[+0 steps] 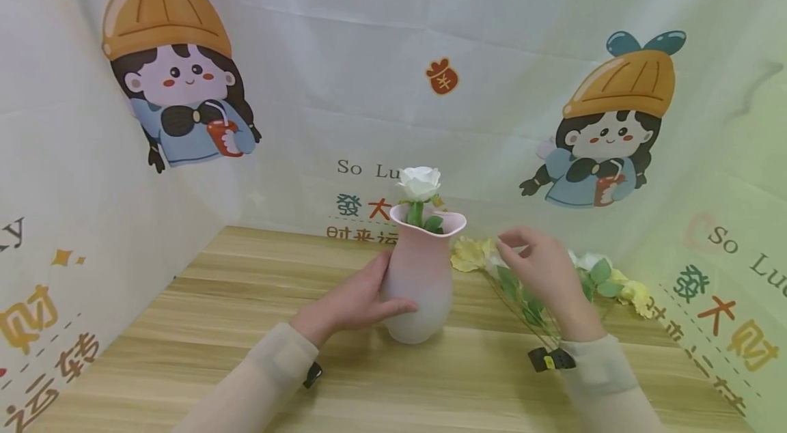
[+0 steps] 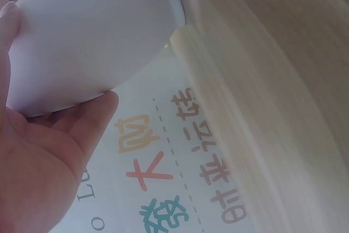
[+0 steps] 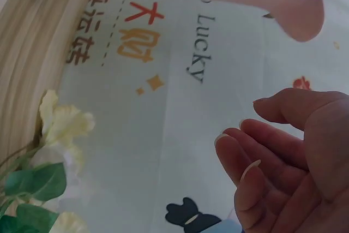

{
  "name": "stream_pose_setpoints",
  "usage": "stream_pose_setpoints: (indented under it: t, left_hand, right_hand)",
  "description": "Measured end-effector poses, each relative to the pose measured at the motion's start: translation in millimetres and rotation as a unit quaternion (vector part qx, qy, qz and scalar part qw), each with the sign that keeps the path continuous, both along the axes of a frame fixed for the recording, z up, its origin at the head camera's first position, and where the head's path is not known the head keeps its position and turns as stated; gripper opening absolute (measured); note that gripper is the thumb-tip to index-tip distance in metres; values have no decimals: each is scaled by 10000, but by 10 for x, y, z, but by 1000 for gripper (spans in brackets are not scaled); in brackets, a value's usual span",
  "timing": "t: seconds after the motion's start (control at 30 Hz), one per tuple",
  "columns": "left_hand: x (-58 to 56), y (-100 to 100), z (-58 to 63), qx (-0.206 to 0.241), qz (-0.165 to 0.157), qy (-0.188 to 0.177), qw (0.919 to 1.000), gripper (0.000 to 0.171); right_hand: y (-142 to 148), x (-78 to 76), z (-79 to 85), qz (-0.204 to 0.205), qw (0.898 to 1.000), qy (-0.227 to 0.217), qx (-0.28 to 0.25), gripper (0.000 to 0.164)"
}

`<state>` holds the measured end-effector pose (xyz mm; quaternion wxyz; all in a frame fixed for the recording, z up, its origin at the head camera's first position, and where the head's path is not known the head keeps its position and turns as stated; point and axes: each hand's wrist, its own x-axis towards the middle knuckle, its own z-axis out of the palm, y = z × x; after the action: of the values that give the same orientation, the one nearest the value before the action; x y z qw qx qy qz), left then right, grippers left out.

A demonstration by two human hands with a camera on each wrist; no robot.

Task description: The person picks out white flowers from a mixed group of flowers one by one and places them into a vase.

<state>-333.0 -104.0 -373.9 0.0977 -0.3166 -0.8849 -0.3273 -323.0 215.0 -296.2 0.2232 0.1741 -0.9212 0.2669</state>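
A pink-to-white vase [image 1: 421, 283] with a wavy rim stands upright on the wooden table. One white rose [image 1: 420, 184] rises from its mouth, with green leaves at the rim. My left hand [image 1: 356, 296] holds the vase's left side, thumb across the front and the other fingers behind it; the left wrist view shows them against the smooth white body [image 2: 98, 36]. To the right of the vase my right hand [image 1: 547, 272] hovers over loose flowers, its fingers loosely bent. Nothing lies between those fingers [image 3: 234, 154] in the right wrist view.
Under and beside the right hand lie artificial flowers: a yellow bloom [image 1: 470, 254], a white one [image 1: 587, 261] and another yellow one [image 1: 636, 296], with leafy stems. A printed cloth [image 1: 369, 78] hangs round the back and sides of the wooden table [image 1: 246, 303].
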Motion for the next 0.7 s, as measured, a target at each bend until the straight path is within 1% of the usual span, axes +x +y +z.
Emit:
stream_pose_setpoints:
  t: [0.17, 0.3, 0.47, 0.57, 0.6, 0.7]
  left_hand:
    - [-10, -4, -2, 7, -11, 12, 10000, 100]
    - [-13, -6, 2, -17, 7, 43, 10000, 99]
    - [-10, -5, 2, -56, 43, -14, 10000, 101]
    - [-3, -4, 2, -41, 43, -78, 10000, 103]
    - [-1, -3, 1, -29, 37, -94, 9999, 103]
    - [1, -1, 2, 12, 18, -96, 10000, 103]
  right_hand:
    - [124, -78, -79, -55, 9997, -180, 183, 26]
    - [232, -123, -139, -133, 9973, -586, 429, 24]
    - [362, -171, -216, -391, 9870, -1210, 978, 25]
    - [435, -201, -275, -471, 9809, -1463, 1191, 18]
    - [458, -207, -293, -458, 9796, -1519, 1233, 21]
    - [521, -221, -343, -402, 9759, -1686, 1326, 39]
